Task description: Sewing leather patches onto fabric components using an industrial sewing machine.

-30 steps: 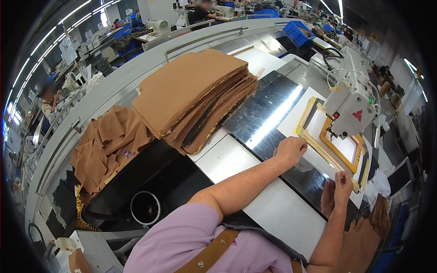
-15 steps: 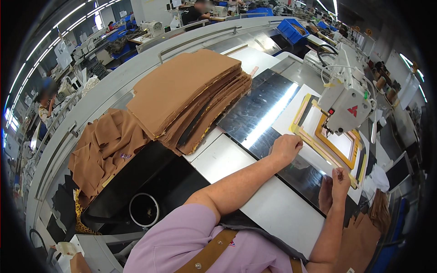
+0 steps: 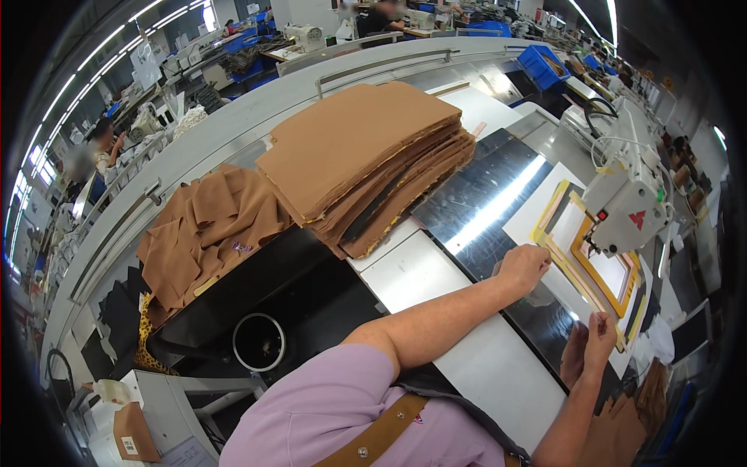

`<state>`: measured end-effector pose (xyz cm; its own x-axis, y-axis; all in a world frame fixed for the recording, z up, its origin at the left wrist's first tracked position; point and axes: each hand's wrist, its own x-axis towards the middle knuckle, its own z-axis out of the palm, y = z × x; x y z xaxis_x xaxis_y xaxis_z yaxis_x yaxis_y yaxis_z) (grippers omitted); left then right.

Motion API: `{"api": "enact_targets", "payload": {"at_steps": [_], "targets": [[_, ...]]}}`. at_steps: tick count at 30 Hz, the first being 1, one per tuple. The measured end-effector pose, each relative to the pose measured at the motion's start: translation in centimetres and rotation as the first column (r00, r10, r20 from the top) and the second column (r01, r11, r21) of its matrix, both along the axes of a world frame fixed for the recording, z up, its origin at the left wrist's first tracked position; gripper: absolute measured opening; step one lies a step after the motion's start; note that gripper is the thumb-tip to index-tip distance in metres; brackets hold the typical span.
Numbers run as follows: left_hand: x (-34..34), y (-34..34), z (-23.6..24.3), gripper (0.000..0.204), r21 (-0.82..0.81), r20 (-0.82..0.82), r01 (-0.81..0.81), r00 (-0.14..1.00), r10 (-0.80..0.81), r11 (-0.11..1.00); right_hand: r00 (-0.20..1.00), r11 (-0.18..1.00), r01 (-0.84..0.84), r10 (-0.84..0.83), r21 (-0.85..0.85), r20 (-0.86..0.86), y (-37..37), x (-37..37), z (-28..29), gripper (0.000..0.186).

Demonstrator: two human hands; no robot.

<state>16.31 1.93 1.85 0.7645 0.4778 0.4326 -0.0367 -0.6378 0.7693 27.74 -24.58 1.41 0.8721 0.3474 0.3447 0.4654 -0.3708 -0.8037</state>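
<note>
My left hand [image 3: 524, 270] is closed, fingertips together, by the near left part of a flat sewing template [image 3: 562, 251] edged with yellow tape. By the near right part of it, my right hand [image 3: 597, 342] is closed too, with the fingertips pinched. What either hand holds, if anything, is too small or hidden to make out. An orange-yellow inner frame [image 3: 599, 278] lies on the template around a pale rectangular window. Directly over this frame stands the white sewing machine head [image 3: 626, 206]. Beneath, a shiny dark metal plate [image 3: 498, 187] reflects a light strip and my right hand.
Left of the plate rises a thick stack of brown fabric panels [image 3: 358, 144]. Farther left, loose brown pieces [image 3: 214, 233] are heaped, one with purple stitching. A black, round-rimmed opening [image 3: 259, 342] is at lower left. Brown fabric [image 3: 618, 436] hangs at lower right.
The whole view has shifted, so the scene sits farther right in the picture. Both hands stay closed beside the template's near edge, with little change relative to it.
</note>
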Motion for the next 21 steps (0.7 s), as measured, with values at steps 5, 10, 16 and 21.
{"api": "enact_targets", "payload": {"at_steps": [5,10,16,21], "targets": [[0.00,0.26,0.11,0.009,0.030,-0.060,0.030,0.998,-0.028,0.999,0.999,1.000,-0.022,0.022,-0.006,0.028,-0.25,0.64,-0.64,0.014],[0.11,0.09,-0.19,0.008,0.034,-0.017,0.021,1.000,-0.020,0.999,1.000,1.000,-0.018,0.018,0.006,0.018,-0.27,0.71,-0.70,0.014],[0.56,0.04,-0.19,0.009,0.070,-0.025,0.014,1.000,-0.013,0.997,1.000,1.000,-0.013,0.013,-0.020,0.000,-0.24,0.27,0.18,0.015],[0.18,-0.05,-0.31,0.009,0.042,0.001,0.012,1.000,-0.012,0.999,0.999,1.000,-0.008,0.008,-0.002,0.044,-0.11,0.28,-0.46,0.014]]}}
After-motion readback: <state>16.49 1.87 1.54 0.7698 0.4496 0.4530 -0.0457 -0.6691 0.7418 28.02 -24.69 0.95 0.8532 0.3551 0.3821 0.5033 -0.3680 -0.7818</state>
